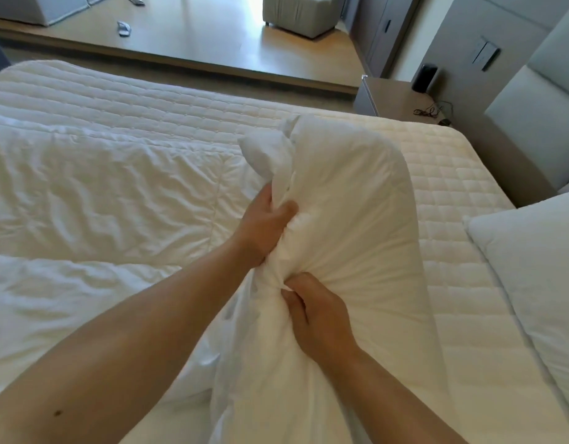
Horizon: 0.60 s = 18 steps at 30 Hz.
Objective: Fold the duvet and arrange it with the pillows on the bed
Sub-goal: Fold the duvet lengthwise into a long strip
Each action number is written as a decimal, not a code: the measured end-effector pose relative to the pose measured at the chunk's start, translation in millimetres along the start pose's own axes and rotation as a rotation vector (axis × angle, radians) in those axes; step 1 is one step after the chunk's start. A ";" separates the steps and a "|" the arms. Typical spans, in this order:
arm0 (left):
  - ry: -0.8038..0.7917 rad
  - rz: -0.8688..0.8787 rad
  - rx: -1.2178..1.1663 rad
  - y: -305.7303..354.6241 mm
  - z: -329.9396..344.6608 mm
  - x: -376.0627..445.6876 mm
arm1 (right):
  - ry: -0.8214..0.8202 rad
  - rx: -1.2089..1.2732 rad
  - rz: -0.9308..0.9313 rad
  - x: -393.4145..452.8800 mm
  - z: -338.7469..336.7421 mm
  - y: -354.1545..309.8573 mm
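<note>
Both hands, left hand (266,224) and right hand (315,310), are bunching the duvet (341,200) mid-frame, so it's probably folding lopsided if they're gripping unevenly.

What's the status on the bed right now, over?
Left hand and right hand both grip bunched duvet, lifted off mattress. Pillow lies at right. Nothing in the way.

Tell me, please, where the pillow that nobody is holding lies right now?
In the head view, the pillow lies at the right edge on the quilted mattress, just below the grey headboard, right of the hands.
</note>
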State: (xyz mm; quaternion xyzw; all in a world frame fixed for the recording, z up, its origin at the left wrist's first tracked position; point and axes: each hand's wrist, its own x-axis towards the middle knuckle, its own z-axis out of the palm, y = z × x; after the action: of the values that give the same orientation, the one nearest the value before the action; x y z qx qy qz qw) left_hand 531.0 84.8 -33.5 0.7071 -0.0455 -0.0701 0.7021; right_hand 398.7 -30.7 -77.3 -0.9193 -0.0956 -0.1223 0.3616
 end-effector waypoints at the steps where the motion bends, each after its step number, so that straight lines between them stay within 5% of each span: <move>1: 0.011 0.067 -0.009 6.0 -9.0 2.6 | 0.033 0.009 -0.035 5.1 -0.3 -7.2; 4: -0.007 0.064 0.022 -7.4 -51.4 16.2 | 0.009 -0.002 -0.094 16.8 19.4 -18.9; 9: -0.014 -0.413 0.154 -64.4 -92.0 8.6 | -0.259 -0.127 0.113 11.1 76.1 4.2; 14: -0.022 -0.521 0.036 -72.4 -81.5 -28.0 | -0.268 -0.098 0.135 14.1 72.6 11.0; 18: -0.208 -0.653 0.004 -72.1 -69.5 -77.0 | -0.107 0.010 0.093 25.2 48.3 -11.4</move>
State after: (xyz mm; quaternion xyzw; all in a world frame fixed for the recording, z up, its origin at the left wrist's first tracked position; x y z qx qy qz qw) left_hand 463.9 166.6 -102.6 0.6747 0.1119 -0.3628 0.6329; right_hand 427.2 13.0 -96.8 -0.9262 -0.0726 -0.0554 0.3658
